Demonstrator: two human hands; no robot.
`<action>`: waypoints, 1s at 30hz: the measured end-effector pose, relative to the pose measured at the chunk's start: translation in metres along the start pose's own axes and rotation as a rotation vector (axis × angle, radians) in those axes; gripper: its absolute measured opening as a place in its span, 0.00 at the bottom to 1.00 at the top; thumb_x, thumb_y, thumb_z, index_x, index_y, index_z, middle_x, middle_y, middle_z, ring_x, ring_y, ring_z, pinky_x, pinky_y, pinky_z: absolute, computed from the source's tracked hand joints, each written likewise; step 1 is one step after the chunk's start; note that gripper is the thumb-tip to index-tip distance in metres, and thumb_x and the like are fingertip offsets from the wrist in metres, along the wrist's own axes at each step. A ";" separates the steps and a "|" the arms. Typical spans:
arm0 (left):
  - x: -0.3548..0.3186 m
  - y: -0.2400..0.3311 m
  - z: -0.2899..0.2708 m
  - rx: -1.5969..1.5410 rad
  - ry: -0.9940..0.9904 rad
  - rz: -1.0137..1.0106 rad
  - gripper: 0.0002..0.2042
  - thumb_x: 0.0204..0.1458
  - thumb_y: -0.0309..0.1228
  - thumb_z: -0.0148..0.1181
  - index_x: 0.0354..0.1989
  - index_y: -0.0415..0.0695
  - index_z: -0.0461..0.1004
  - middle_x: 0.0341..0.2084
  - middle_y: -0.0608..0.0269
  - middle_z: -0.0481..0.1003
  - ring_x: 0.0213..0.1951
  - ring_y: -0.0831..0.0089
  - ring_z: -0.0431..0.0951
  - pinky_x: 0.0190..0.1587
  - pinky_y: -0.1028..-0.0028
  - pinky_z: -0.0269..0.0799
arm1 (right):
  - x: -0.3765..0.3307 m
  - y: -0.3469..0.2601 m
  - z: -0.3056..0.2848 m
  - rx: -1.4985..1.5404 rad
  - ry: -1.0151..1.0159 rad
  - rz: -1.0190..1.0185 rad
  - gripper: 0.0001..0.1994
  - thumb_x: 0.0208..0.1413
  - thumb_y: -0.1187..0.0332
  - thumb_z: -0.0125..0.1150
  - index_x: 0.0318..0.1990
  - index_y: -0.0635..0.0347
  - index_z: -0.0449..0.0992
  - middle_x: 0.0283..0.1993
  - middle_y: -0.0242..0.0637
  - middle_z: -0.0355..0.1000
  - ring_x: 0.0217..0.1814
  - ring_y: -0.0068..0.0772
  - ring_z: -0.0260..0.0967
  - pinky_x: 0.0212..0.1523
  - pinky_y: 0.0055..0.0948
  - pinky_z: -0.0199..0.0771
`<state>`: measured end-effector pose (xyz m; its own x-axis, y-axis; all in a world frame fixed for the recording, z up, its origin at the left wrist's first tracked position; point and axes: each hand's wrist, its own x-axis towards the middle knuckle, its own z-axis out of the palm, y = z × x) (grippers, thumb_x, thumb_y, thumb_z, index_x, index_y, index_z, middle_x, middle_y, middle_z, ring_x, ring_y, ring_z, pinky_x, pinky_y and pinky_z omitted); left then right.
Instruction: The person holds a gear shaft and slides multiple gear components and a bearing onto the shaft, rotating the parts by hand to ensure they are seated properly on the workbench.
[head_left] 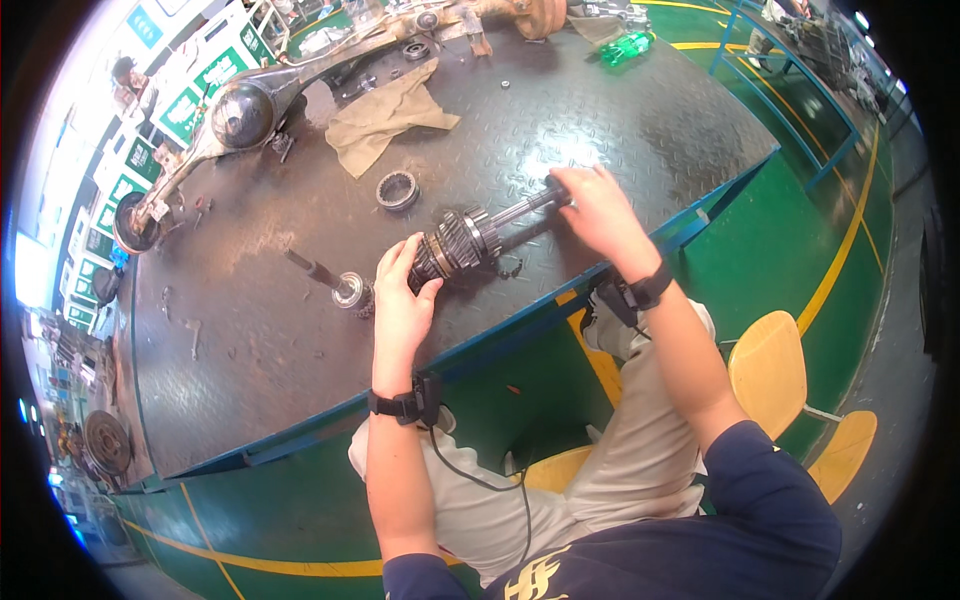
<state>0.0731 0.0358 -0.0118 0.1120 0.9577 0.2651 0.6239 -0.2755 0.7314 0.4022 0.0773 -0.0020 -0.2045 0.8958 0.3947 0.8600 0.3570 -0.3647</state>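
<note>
A gear shaft [465, 243] with several toothed gears lies slantwise over the near part of the metal table. My left hand [405, 295] is wrapped round its left, geared end. At the other end, my right hand [600, 215] grips the thin bare tip of the shaft. Just left of my left hand, a shorter shaft with a bearing [350, 290] rests on the table. A loose toothed ring [397, 190] lies beyond the gears. Some small dark pieces [512, 268] sit under the shaft, too small to name.
The table [260, 390] has a blue edge along my side. A large axle housing [243, 114] spans its far left. A brown cloth [385, 122] and a green plastic bottle [628, 47] lie toward the back. Right of my legs stands a wooden chair [768, 370].
</note>
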 end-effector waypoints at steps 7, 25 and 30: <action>-0.001 0.000 -0.001 -0.011 -0.006 0.006 0.35 0.47 0.17 0.73 0.68 0.42 0.73 0.65 0.43 0.71 0.66 0.47 0.72 0.71 0.60 0.67 | 0.000 0.016 -0.013 0.015 -0.004 0.063 0.27 0.50 0.81 0.69 0.61 0.61 0.77 0.55 0.49 0.80 0.60 0.53 0.76 0.72 0.53 0.63; -0.001 -0.002 0.001 -0.010 0.007 0.000 0.36 0.48 0.18 0.74 0.70 0.43 0.72 0.65 0.44 0.71 0.66 0.47 0.73 0.71 0.59 0.68 | 0.001 -0.065 0.031 0.134 -0.009 -0.211 0.24 0.54 0.76 0.63 0.61 0.66 0.75 0.58 0.49 0.79 0.68 0.47 0.74 0.76 0.49 0.64; -0.002 -0.004 -0.001 0.022 0.038 0.029 0.35 0.47 0.17 0.73 0.68 0.40 0.73 0.62 0.47 0.75 0.64 0.51 0.76 0.69 0.62 0.70 | 0.003 -0.030 0.011 0.084 0.051 -0.074 0.24 0.51 0.79 0.61 0.59 0.66 0.76 0.56 0.50 0.79 0.60 0.52 0.75 0.68 0.45 0.70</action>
<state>0.0695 0.0349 -0.0140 0.1014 0.9452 0.3103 0.6378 -0.3011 0.7089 0.3704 0.0726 0.0007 -0.2399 0.8524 0.4645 0.8008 0.4442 -0.4016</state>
